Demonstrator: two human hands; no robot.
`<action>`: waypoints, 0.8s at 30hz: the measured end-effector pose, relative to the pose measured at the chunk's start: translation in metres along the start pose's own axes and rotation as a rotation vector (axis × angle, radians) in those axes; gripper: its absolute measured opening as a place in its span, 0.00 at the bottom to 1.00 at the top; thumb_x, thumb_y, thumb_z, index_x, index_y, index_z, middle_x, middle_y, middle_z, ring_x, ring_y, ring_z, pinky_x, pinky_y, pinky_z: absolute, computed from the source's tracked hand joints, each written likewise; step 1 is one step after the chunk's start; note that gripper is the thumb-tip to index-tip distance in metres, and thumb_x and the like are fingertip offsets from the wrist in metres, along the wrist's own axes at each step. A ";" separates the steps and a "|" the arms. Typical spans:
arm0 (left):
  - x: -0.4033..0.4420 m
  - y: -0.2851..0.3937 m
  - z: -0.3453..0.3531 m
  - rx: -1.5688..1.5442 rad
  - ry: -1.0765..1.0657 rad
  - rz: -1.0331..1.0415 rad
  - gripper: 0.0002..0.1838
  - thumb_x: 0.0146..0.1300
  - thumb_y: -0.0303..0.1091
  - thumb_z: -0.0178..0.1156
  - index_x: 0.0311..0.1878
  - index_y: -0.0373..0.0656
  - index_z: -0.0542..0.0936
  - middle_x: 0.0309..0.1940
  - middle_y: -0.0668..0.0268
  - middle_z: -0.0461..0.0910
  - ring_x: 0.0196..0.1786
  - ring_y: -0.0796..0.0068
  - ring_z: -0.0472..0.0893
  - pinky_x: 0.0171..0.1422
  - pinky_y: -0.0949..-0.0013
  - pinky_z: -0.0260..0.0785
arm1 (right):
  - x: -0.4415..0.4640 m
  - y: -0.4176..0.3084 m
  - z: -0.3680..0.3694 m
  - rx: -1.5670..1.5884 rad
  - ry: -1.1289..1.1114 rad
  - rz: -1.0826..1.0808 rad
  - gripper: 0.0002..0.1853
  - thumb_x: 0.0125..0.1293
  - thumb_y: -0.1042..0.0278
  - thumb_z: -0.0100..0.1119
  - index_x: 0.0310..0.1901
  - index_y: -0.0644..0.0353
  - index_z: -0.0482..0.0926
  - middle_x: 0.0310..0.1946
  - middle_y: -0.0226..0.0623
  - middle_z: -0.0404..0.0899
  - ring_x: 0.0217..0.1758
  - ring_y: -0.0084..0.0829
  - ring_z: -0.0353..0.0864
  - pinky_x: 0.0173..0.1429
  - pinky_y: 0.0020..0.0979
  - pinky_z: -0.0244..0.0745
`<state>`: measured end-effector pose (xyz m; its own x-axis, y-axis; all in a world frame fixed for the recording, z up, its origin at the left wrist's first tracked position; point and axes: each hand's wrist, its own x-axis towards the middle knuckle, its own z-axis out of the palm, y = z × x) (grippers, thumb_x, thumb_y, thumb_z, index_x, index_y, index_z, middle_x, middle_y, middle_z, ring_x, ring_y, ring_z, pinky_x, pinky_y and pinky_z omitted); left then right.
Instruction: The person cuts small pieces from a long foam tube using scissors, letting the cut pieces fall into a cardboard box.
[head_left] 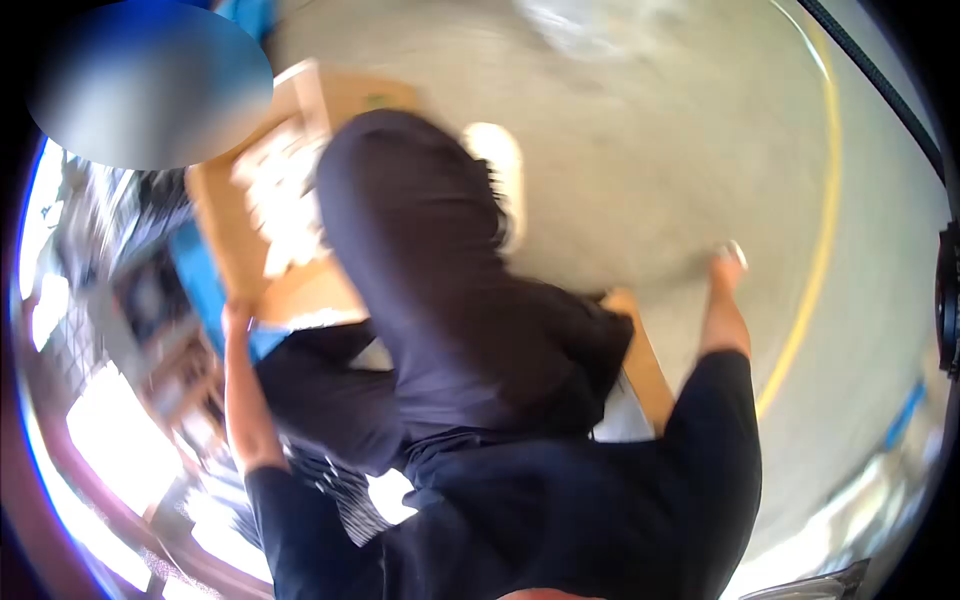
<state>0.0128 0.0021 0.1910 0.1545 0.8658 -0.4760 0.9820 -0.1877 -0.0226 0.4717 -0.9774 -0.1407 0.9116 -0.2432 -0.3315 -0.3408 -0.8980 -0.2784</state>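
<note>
My left hand (237,318) is at the near-left corner of an open cardboard box (222,235), touching or very close to its edge. Blur hides how its fingers are placed. Inside the box lie pale, blurred pieces (285,195) that I cannot identify. My right hand (728,264) is out to the right above the floor, away from the box. Its fingers look closed around something small and whitish (737,252), too blurred to name.
My bent leg in dark trousers (410,220) covers part of the box, with a light shoe (502,180) beyond. Another cardboard piece (643,365) is by my right side. A yellow line (829,200) crosses the concrete floor (640,130). Clear plastic (575,25) lies at the top.
</note>
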 end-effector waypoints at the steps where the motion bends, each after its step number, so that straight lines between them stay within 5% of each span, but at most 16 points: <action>1: -0.005 0.001 0.004 0.247 0.126 0.042 0.23 0.59 0.48 0.56 0.47 0.38 0.80 0.44 0.47 0.83 0.45 0.51 0.83 0.49 0.51 0.74 | 0.037 0.050 0.033 -0.438 -0.261 0.175 0.27 0.65 0.51 0.56 0.62 0.55 0.75 0.59 0.39 0.78 0.61 0.39 0.77 0.66 0.39 0.68; 2: 0.000 -0.008 0.011 0.238 0.309 0.090 0.24 0.60 0.49 0.54 0.48 0.38 0.80 0.47 0.45 0.81 0.52 0.43 0.79 0.56 0.51 0.71 | 0.045 0.041 0.033 -0.374 -0.351 0.213 0.26 0.66 0.51 0.56 0.62 0.55 0.74 0.56 0.40 0.78 0.59 0.40 0.78 0.60 0.42 0.71; 6: -0.030 0.027 0.005 0.020 0.448 -0.016 0.20 0.61 0.44 0.53 0.54 0.48 0.81 0.50 0.48 0.81 0.54 0.48 0.80 0.59 0.53 0.72 | 0.047 0.027 0.015 0.130 -0.603 0.653 0.23 0.68 0.51 0.55 0.59 0.55 0.72 0.47 0.41 0.77 0.53 0.47 0.78 0.37 0.51 0.80; 7: -0.021 0.029 0.007 -0.041 0.461 0.015 0.21 0.61 0.43 0.54 0.56 0.49 0.80 0.51 0.49 0.81 0.56 0.49 0.80 0.60 0.54 0.72 | 0.052 0.042 0.025 0.244 -0.555 0.682 0.22 0.69 0.50 0.55 0.58 0.55 0.72 0.45 0.42 0.74 0.41 0.49 0.79 0.26 0.45 0.78; 9: -0.023 0.045 0.004 -0.149 0.466 0.091 0.22 0.60 0.40 0.55 0.57 0.48 0.80 0.52 0.50 0.81 0.58 0.50 0.78 0.62 0.56 0.70 | 0.061 0.055 0.047 0.165 -0.539 0.542 0.23 0.68 0.50 0.57 0.57 0.57 0.73 0.46 0.44 0.75 0.32 0.42 0.76 0.28 0.42 0.77; 11: 0.002 0.024 0.019 -0.326 0.410 0.240 0.23 0.59 0.38 0.57 0.58 0.45 0.78 0.54 0.49 0.79 0.60 0.52 0.77 0.64 0.58 0.69 | 0.002 -0.025 0.005 0.228 -0.238 0.742 0.27 0.64 0.49 0.63 0.57 0.60 0.75 0.46 0.45 0.79 0.40 0.44 0.77 0.36 0.45 0.79; 13: -0.002 0.013 -0.013 -0.408 0.370 0.280 0.23 0.60 0.38 0.59 0.59 0.44 0.77 0.55 0.49 0.79 0.60 0.54 0.77 0.65 0.59 0.68 | 0.026 -0.055 -0.001 0.321 0.043 0.087 0.30 0.60 0.49 0.68 0.54 0.66 0.77 0.46 0.47 0.81 0.43 0.43 0.79 0.44 0.42 0.79; 15: -0.008 0.001 -0.024 -0.479 0.083 0.385 0.24 0.62 0.38 0.61 0.60 0.41 0.76 0.57 0.52 0.79 0.61 0.59 0.77 0.66 0.61 0.67 | 0.019 -0.195 -0.040 0.283 0.346 -0.462 0.27 0.62 0.54 0.68 0.53 0.69 0.76 0.51 0.51 0.78 0.52 0.43 0.79 0.57 0.39 0.75; 18: -0.006 -0.035 -0.044 -0.351 0.077 0.338 0.22 0.65 0.38 0.61 0.59 0.37 0.77 0.54 0.59 0.80 0.57 0.68 0.78 0.63 0.65 0.69 | -0.077 -0.447 -0.135 0.688 0.138 -0.815 0.23 0.69 0.68 0.59 0.61 0.71 0.67 0.57 0.49 0.73 0.56 0.39 0.76 0.61 0.37 0.74; 20: 0.043 -0.094 -0.012 -0.338 0.124 0.449 0.23 0.63 0.39 0.63 0.59 0.39 0.76 0.53 0.61 0.81 0.52 0.70 0.79 0.52 0.66 0.73 | -0.156 -0.569 -0.179 0.840 -0.233 -1.022 0.19 0.69 0.78 0.54 0.60 0.71 0.66 0.55 0.42 0.71 0.56 0.31 0.73 0.60 0.32 0.74; 22: 0.030 -0.082 0.007 -0.529 0.057 0.169 0.25 0.59 0.40 0.66 0.56 0.37 0.78 0.52 0.55 0.82 0.55 0.63 0.80 0.62 0.64 0.71 | -0.252 -0.666 -0.190 0.663 -0.660 -1.229 0.18 0.68 0.80 0.54 0.59 0.65 0.70 0.51 0.34 0.72 0.53 0.24 0.72 0.58 0.27 0.70; 24: 0.078 -0.109 0.076 -0.420 0.164 0.172 0.34 0.55 0.48 0.68 0.60 0.37 0.75 0.56 0.51 0.78 0.61 0.55 0.77 0.66 0.60 0.68 | -0.323 -0.739 -0.163 0.188 -0.960 -1.410 0.19 0.65 0.75 0.58 0.58 0.59 0.73 0.48 0.31 0.74 0.51 0.20 0.71 0.54 0.27 0.70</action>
<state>-0.0905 0.0544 0.0894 0.3008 0.9066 -0.2958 0.8943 -0.1604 0.4177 0.4670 -0.2949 0.3192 0.0783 0.9900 -0.1170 0.4586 -0.1400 -0.8776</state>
